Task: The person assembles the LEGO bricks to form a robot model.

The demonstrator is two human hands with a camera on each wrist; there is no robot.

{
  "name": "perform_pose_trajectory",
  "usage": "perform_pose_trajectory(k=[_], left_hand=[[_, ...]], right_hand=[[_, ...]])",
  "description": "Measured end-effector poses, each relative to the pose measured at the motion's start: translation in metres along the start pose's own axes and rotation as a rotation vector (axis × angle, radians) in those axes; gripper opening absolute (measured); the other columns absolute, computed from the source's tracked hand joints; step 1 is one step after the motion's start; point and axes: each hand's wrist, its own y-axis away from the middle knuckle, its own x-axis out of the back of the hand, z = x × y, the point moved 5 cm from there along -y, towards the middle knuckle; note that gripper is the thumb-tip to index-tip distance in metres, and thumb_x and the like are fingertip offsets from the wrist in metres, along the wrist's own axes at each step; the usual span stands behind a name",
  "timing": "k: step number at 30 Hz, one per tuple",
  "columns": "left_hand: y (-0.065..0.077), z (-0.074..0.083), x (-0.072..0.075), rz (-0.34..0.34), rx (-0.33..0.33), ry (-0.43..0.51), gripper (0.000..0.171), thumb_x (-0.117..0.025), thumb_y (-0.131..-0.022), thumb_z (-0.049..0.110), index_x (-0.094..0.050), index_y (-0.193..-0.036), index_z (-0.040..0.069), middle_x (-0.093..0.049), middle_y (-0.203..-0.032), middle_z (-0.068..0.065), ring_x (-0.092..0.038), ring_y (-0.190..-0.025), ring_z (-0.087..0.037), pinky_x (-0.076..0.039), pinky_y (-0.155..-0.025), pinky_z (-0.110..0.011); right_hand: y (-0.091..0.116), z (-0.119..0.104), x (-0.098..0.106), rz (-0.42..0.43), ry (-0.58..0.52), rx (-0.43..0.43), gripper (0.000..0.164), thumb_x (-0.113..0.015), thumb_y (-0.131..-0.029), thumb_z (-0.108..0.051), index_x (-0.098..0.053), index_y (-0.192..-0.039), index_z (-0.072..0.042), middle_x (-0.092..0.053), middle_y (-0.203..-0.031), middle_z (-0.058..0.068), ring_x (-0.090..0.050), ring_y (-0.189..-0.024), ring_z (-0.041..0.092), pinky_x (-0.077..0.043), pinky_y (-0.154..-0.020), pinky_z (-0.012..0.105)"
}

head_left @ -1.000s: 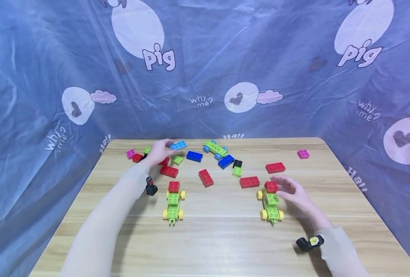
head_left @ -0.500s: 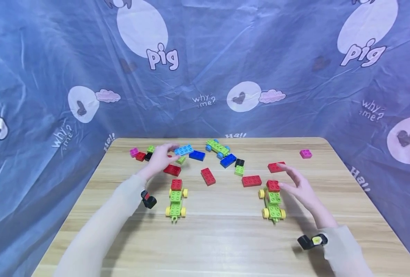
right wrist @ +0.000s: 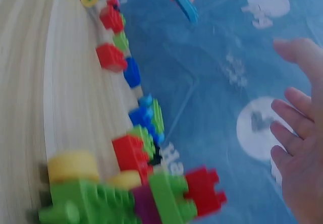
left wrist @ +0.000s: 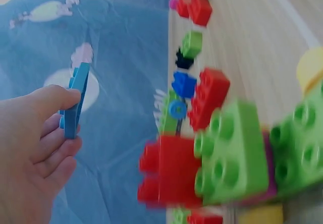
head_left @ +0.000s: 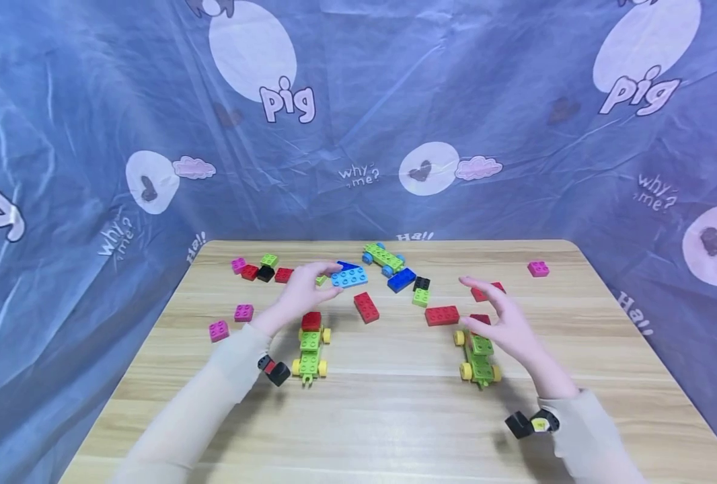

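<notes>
- Backdrop [head_left: 358,101] beyond left hand [head_left: 300,296] and right hand [head_left: 506,329]: "pig", "why me?", "Ha!!"
- Light-blue brick [head_left: 349,277] pinched in the left hand, partly hiding a dark-blue brick [head_left: 347,265]
- The right hand, fingers apart, partly hiding a red block [head_left: 481,317]

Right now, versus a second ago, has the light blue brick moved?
Yes: in the head view, the light blue brick has moved right and down, from left of the nearest dark blue brick to overlapping it.

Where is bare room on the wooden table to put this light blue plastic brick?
Between the left green toy car with yellow wheels and its right twin; nearer, between pale sleeves. Crowded: the far middle, around the green plastic base with blue wheels.
</notes>
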Motion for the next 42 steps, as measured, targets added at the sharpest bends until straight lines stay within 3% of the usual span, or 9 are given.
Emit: perform_pose_trajectory(k=[1, 2, 5, 9, 13, 19, 28, 34, 42], left_hand=[[0.001, 0.004, -0.003, -0.002, -0.002, -0.004, 0.042, -0.075, -0.084, 0.016, -0.064, -0.122, 0.001, -0.068, -0.118, -0.013, -0.063, -0.105, -0.027, -0.051, -0.091, -0.044], [0.002, 0.007, -0.006, -0.004, -0.003, -0.005, 0.042, -0.075, -0.083, 0.016, -0.064, -0.121, 0.002, -0.068, -0.117, -0.012, -0.063, -0.104, -0.026, -0.051, -0.090, -0.044], [0.005, 0.017, -0.015, -0.014, 0.000, 0.003, 0.041, -0.075, -0.083, 0.016, -0.065, -0.122, 0.004, -0.068, -0.117, -0.009, -0.062, -0.104, -0.025, -0.051, -0.091, -0.043], [0.011, 0.029, -0.027, -0.038, 0.016, 0.034, 0.043, -0.076, -0.082, 0.017, -0.064, -0.122, 0.005, -0.068, -0.116, -0.007, -0.062, -0.105, -0.023, -0.050, -0.092, -0.043], [0.019, 0.040, -0.040, -0.062, 0.006, 0.069, 0.043, -0.077, -0.081, 0.015, -0.065, -0.121, 0.005, -0.070, -0.112, -0.006, -0.063, -0.101, -0.021, -0.049, -0.094, -0.043], [0.038, 0.048, -0.066, -0.167, 0.019, 0.127, 0.043, -0.076, -0.082, 0.016, -0.065, -0.123, 0.007, -0.069, -0.112, -0.004, -0.062, -0.102, -0.020, -0.049, -0.094, -0.044], [0.060, 0.049, -0.091, -0.296, 0.042, 0.135, 0.043, -0.077, -0.080, 0.019, -0.066, -0.121, 0.012, -0.069, -0.115, 0.001, -0.061, -0.107, -0.015, -0.046, -0.096, -0.040], [0.069, 0.048, -0.102, -0.361, 0.024, 0.136, 0.042, -0.079, -0.079, 0.023, -0.068, -0.118, 0.013, -0.070, -0.112, 0.003, -0.062, -0.104, -0.009, -0.048, -0.094, -0.031], [0.078, 0.044, -0.115, -0.470, 0.027, 0.134, 0.044, -0.082, -0.075, 0.021, -0.069, -0.115, 0.011, -0.070, -0.110, 0.003, -0.060, -0.098, -0.004, -0.048, -0.090, -0.023]], right_hand=[[-0.001, -0.004, -0.003, -0.005, 0.001, 0.005, 0.065, -0.076, -0.080, -0.006, -0.049, -0.139, -0.011, -0.050, -0.141, 0.015, -0.040, -0.128, -0.003, -0.035, -0.109, 0.046], [-0.002, -0.007, -0.006, -0.013, 0.006, 0.008, 0.064, -0.076, -0.081, -0.007, -0.050, -0.138, -0.011, -0.050, -0.141, 0.014, -0.042, -0.128, 0.003, -0.035, -0.110, 0.039], [-0.005, -0.019, -0.017, -0.041, -0.009, 0.026, 0.060, -0.075, -0.082, -0.008, -0.051, -0.136, -0.006, -0.052, -0.138, 0.015, -0.047, -0.129, 0.022, -0.038, -0.108, 0.030], [-0.005, -0.028, -0.032, -0.085, -0.044, 0.022, 0.056, -0.074, -0.083, -0.008, -0.051, -0.134, -0.004, -0.055, -0.135, 0.016, -0.052, -0.122, 0.034, -0.043, -0.100, 0.052], [-0.005, -0.029, -0.048, -0.121, -0.050, 0.035, 0.056, -0.074, -0.082, -0.008, -0.052, -0.134, -0.007, -0.058, -0.131, 0.013, -0.057, -0.117, 0.033, -0.047, -0.094, 0.056], [0.001, -0.027, -0.070, -0.204, -0.073, 0.111, 0.057, -0.077, -0.079, -0.005, -0.053, -0.131, -0.002, -0.059, -0.129, 0.016, -0.059, -0.113, 0.033, -0.051, -0.093, 0.045], [0.019, -0.016, -0.091, -0.329, -0.008, 0.078, 0.041, -0.076, -0.080, -0.012, -0.062, -0.118, -0.003, -0.067, -0.112, 0.007, -0.064, -0.095, 0.020, -0.054, -0.086, 0.033], [0.028, -0.014, -0.100, -0.374, 0.007, 0.110, 0.037, -0.077, -0.077, -0.012, -0.066, -0.112, -0.006, -0.067, -0.100, 0.001, -0.063, -0.091, 0.017, -0.054, -0.083, 0.030], [0.038, -0.005, -0.116, -0.519, 0.014, -0.018, 0.035, -0.080, -0.071, -0.016, -0.067, -0.104, -0.010, -0.065, -0.094, -0.005, -0.062, -0.087, 0.011, -0.053, -0.080, 0.023]])
